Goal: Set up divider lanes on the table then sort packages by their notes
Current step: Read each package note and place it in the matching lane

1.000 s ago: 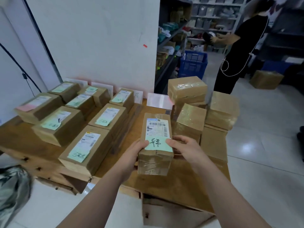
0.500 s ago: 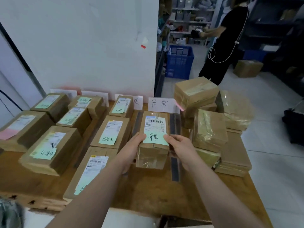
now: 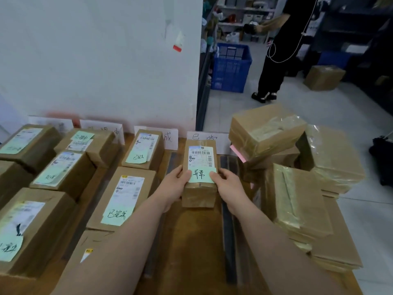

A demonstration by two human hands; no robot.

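Note:
Both hands hold a small brown package with a shipping label and a green handwritten note. My left hand grips its left side and my right hand grips its right side, thumbs on top. The package sits between two dark divider strips, just in front of a white lane card at the wall. Other noted packages lie in the lanes to the left, behind them more white cards.
A pile of unsorted taped packages fills the right side of the wooden table. A white wall stands behind the lanes. Beyond, a person in black stands by shelves, a blue crate and a floor carton.
Both hands have carried the package forward, away from me, into the rightmost lane toward the white card. The camera has tilted down and moved closer to the table.

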